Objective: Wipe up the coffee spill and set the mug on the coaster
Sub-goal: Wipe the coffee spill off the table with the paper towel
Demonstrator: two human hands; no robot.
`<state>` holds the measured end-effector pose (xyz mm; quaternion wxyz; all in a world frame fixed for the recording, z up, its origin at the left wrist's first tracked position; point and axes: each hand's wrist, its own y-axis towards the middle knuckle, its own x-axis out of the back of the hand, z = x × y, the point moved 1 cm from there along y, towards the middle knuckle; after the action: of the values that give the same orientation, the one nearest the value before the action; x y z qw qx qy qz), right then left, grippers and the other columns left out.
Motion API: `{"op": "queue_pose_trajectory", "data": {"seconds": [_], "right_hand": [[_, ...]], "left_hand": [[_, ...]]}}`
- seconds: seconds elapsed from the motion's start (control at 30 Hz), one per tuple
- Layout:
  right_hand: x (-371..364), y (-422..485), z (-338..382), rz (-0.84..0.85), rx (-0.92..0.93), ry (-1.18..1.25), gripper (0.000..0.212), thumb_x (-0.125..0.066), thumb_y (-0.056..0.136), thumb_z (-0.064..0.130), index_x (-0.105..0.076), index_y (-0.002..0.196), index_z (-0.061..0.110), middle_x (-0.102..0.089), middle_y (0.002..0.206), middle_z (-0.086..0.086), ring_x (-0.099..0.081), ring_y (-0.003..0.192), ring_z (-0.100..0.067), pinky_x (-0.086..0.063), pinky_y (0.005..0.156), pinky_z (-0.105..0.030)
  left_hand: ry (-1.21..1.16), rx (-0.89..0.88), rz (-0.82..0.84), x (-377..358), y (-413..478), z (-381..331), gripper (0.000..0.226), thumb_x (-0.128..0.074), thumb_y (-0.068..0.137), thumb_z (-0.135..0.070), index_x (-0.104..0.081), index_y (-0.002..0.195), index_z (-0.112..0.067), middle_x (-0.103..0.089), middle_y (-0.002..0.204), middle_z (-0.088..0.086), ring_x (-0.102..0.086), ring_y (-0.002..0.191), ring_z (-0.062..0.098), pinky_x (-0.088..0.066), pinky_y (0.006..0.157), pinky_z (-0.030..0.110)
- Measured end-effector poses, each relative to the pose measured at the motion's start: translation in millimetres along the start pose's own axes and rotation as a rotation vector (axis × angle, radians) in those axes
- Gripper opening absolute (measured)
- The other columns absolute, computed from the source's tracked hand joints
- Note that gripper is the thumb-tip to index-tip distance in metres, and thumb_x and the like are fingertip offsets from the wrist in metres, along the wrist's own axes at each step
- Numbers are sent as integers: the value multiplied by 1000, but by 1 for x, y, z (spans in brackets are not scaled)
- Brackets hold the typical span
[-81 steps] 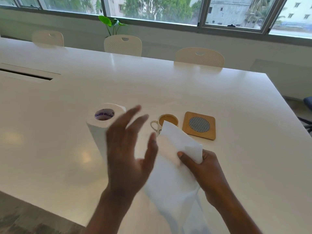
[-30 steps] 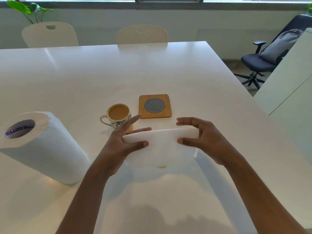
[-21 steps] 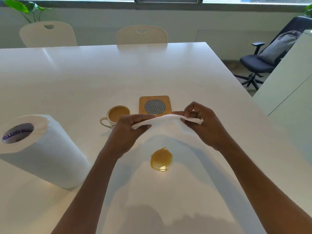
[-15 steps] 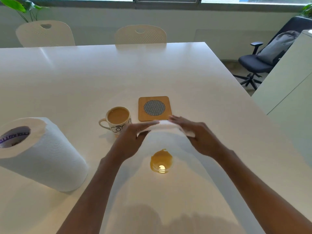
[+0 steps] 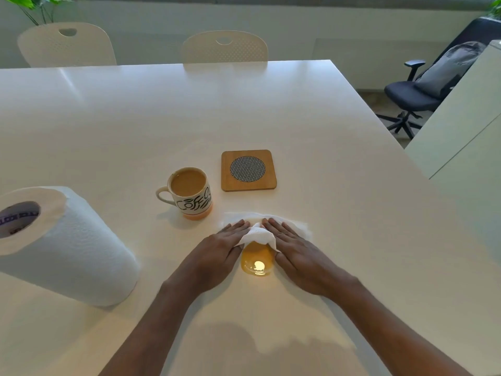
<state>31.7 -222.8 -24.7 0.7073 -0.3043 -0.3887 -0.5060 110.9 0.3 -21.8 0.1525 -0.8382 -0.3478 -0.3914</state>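
A small tan coffee puddle (image 5: 256,261) lies on the white table (image 5: 135,118). A folded white paper towel (image 5: 259,234) rests flat at the puddle's far edge and laps over it. My left hand (image 5: 219,249) and my right hand (image 5: 294,249) press palm-down on the towel, one on each side, fingers straight. The mug (image 5: 191,192), full of milky coffee and lettered "Coffee", stands upright to the upper left of my hands. The square wooden coaster (image 5: 248,169) with a round mesh centre lies bare just right of the mug.
A paper towel roll (image 5: 58,245) stands at the left near the front edge. Two cream chairs (image 5: 225,47) are tucked in at the far side. The table's right edge runs diagonally; beyond it are a dark office chair (image 5: 423,90) and a white cabinet (image 5: 466,126).
Both hands have lowered the folded towel from the air onto the table and now lie flat on it at the spill's far edge. The mug, coaster and roll have not moved.
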Motion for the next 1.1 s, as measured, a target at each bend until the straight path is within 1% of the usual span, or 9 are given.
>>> {"op": "queue_pose_trajectory", "data": {"seconds": [0.1,0.33,0.57,0.7,0.8,0.83,0.93,0.97,1.1], "right_hand": [[-8,-3,9,-14,-14,21,57,-31,111,23,-17,166,20,-9,175,3,5,160,0,5,130,-21],[-25,-4,28,-32,-54,24,61,-27,107,23,-15,167,17,-7,176,1,6,161,-2,4,131,-25],[-37,-5,50,-30,-72,7,73,-11,98,36,-9,167,14,-2,176,-1,9,161,-6,7,131,-27],[-39,-5,52,-21,-58,-7,71,-15,100,34,-7,167,15,-1,177,-2,10,161,-6,2,132,-32],[-41,-6,53,7,-43,-20,72,-16,99,35,-6,167,14,1,176,-2,12,161,-6,2,133,-32],[-41,-6,53,13,-38,-22,72,-16,99,34,-6,167,14,1,176,-2,13,161,-6,2,133,-32],[-40,-7,53,22,-5,-24,67,-23,103,29,-9,167,15,0,176,-1,13,161,-5,1,132,-32],[-39,-8,53,28,13,-22,65,-27,105,26,-10,167,15,-1,176,-1,13,161,-4,2,132,-32],[-35,-12,53,72,101,2,64,-28,104,24,-16,167,16,-7,176,-2,9,161,-3,-2,133,-33]], "left_hand": [[-1,25,-35,-6,-10,-1,48,-39,110,-22,-39,158,-25,-38,164,-10,-22,153,-6,-11,126,14],[34,69,-90,-17,-30,-4,52,-35,108,-24,-35,160,-25,-33,165,-12,-16,154,-10,-9,126,15],[55,136,-145,-23,-49,-11,57,-29,104,-31,-32,161,-26,-31,166,-14,-14,155,-9,-10,126,16],[68,181,-176,-27,-54,-15,55,-31,107,-29,-31,162,-25,-31,168,-12,-15,156,-6,-10,124,12],[60,207,-214,-30,-60,-20,53,-39,109,-21,-31,161,-23,-30,168,-11,-15,155,-6,-10,126,16],[57,214,-229,-31,-62,-22,53,-40,109,-20,-32,161,-23,-30,167,-12,-14,154,-8,-9,126,15],[52,236,-272,-34,-67,-30,52,-40,109,-17,-33,161,-22,-26,162,-19,-5,147,-20,-4,121,6],[57,246,-285,-35,-69,-32,52,-40,109,-16,-34,160,-21,-26,160,-20,-5,146,-20,-3,120,5],[61,300,-322,-44,-78,-41,53,-42,107,-12,-35,160,-17,-33,165,-10,-13,149,-11,-2,120,5]]}}
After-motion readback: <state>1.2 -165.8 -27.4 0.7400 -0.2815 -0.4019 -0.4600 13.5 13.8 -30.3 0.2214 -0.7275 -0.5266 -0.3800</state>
